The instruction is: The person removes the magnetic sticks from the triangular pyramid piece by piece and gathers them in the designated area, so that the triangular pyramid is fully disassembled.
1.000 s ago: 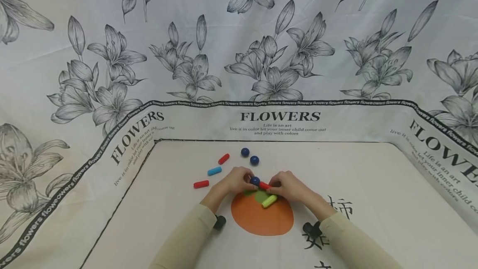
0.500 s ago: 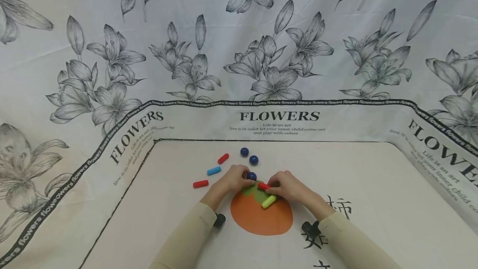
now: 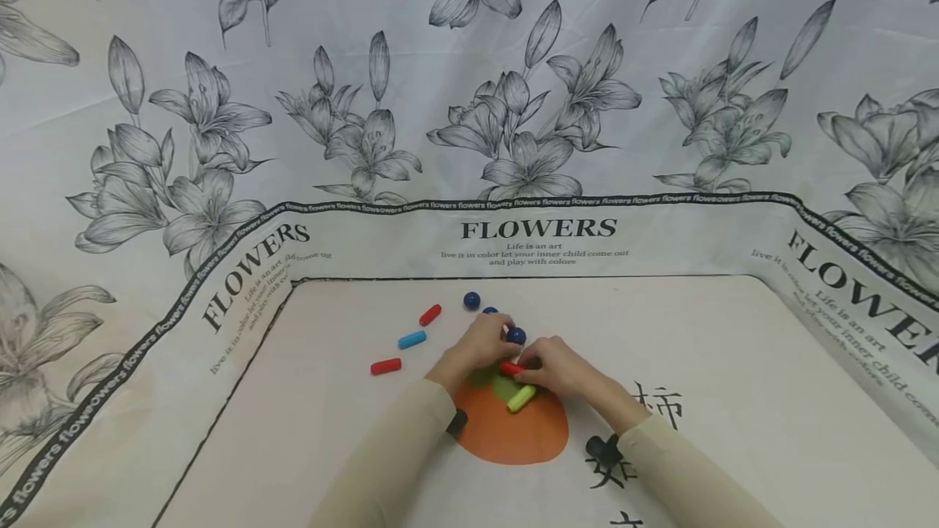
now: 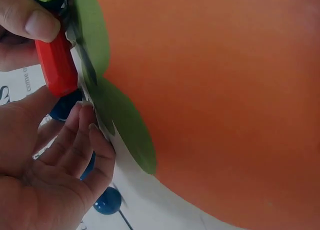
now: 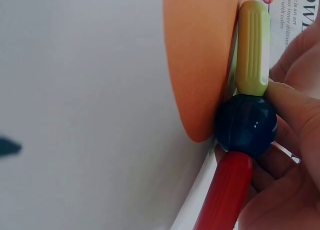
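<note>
Joining at dark blue ball (image 5: pixel 246 125): ribbed yellow stick (image 5: pixel 252 49), glossy red stick (image 5: pixel 225 192).

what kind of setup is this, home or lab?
Probably a staged recording corner rather than a lived-in room. A flower-print cloth covers the wall and the table, hiding everything else. The only items are small toy pieces: coloured sticks and blue balls, with both hands joining some over an orange print.

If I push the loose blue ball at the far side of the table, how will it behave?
The blue ball looks round and glossy, so it would probably roll freely. The table cloth seems flat, with nothing near to stop it. It looks small and hard, likely not fragile.
</note>
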The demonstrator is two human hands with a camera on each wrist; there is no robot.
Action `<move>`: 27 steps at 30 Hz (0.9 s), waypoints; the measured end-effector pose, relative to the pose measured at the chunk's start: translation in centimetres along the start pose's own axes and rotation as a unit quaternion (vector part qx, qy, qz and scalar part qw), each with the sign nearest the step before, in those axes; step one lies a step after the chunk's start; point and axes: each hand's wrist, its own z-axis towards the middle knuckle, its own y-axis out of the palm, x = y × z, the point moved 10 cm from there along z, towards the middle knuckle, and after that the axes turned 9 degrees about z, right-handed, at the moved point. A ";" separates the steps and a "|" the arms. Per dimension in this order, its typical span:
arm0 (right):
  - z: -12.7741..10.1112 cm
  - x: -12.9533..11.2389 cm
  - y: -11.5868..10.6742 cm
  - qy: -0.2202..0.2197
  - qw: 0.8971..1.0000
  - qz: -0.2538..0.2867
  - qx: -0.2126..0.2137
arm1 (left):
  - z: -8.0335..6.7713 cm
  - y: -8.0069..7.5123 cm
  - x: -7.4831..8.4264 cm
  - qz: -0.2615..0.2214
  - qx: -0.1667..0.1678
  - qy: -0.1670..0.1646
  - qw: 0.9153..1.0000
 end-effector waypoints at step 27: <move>-1.4 -0.2 -1.1 0.025 0.999 -0.045 -0.007 | -5.5 0.5 -1.4 -0.012 -0.088 0.057 0.994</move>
